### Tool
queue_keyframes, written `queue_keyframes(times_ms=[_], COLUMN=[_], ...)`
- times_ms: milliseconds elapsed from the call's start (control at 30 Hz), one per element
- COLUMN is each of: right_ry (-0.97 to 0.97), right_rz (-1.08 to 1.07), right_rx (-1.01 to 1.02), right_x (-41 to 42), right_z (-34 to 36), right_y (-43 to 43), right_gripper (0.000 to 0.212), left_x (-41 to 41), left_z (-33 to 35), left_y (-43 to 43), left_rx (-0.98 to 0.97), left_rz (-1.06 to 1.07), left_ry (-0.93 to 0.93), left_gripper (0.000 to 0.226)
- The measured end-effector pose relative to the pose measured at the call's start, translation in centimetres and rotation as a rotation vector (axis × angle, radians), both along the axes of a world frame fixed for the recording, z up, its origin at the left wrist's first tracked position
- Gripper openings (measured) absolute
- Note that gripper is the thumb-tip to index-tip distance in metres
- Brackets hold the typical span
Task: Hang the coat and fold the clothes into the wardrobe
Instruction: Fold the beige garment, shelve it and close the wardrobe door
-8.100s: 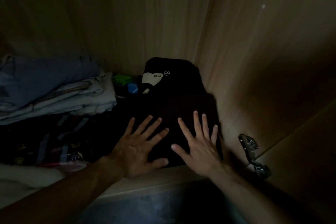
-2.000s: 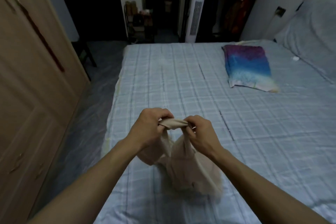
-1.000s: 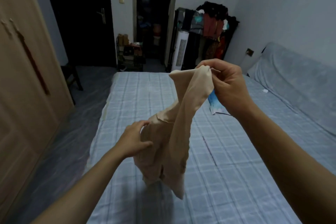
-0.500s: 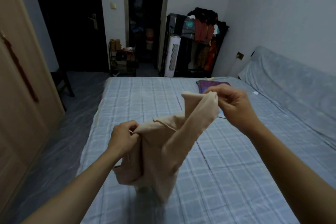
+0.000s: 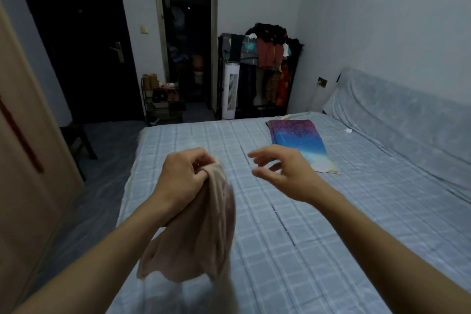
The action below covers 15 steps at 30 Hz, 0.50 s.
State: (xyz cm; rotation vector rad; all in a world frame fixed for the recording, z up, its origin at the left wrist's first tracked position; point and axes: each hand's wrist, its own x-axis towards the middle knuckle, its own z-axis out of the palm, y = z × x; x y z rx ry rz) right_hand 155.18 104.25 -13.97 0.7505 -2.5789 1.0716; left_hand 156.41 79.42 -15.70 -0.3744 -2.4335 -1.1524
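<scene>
Your left hand (image 5: 184, 181) clutches the beige garment (image 5: 201, 234) by its bunched top, so it hangs lengthwise straight down over the bed's (image 5: 318, 250) left side. Your right hand (image 5: 279, 172) hovers empty, fingers loosely spread, over the bed's middle; the gripped end lies level to its left.
</scene>
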Motion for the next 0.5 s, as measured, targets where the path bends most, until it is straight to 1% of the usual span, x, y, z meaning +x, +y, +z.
queue_keyframes(times_ms=[100, 133, 167, 200, 267, 333, 367, 433, 500], right_ry=[-0.005, -0.009, -0.016, -0.022, -0.038, -0.052, -0.048, -0.041, -0.022], right_rz=[0.039, 0.058, 0.073, 0.086, 0.080, 0.044, 0.035, 0.037, 0.057], right_rx=[0.164, 0.206, 0.228, 0.225, 0.179, 0.139, 0.125, 0.113, 0.109], right_x=[0.3, 0.3, 0.3, 0.3, 0.4, 0.4, 0.4, 0.3, 0.4], right_z=[-0.6, -0.9, -1.1, -1.4, -1.7, -1.6, -1.4, -1.1, -0.7], right_y=[-2.6, -3.4, -4.2, -4.9, -5.9, -6.3, -6.4, -6.6, -6.9], right_gripper=[0.052, 0.055, 0.054, 0.048, 0.032, 0.010, 0.012, 0.025, 0.026], left_x=[0.5, 0.6, 0.7, 0.8, 0.8, 0.8, 0.9, 1.2, 1.3], left_z=[0.1, 0.2, 0.1, 0.1, 0.0, -0.2, -0.3, -0.3, -0.3], left_y=[1.0, 1.2, 1.3, 1.3, 1.0, 0.5, 0.3, -0.3, -1.2], left_rx=[-0.083, -0.090, -0.089, -0.091, -0.108, -0.104, -0.084, -0.025, 0.043], left_rz=[-0.101, -0.129, -0.155, -0.176, -0.199, -0.210, -0.214, -0.230, -0.281], left_ry=[0.041, 0.061, 0.086, 0.116, 0.166, 0.190, 0.192, 0.153, 0.036], left_gripper=[0.026, 0.026, 0.024, 0.021, 0.016, 0.013, 0.010, 0.008, 0.018])
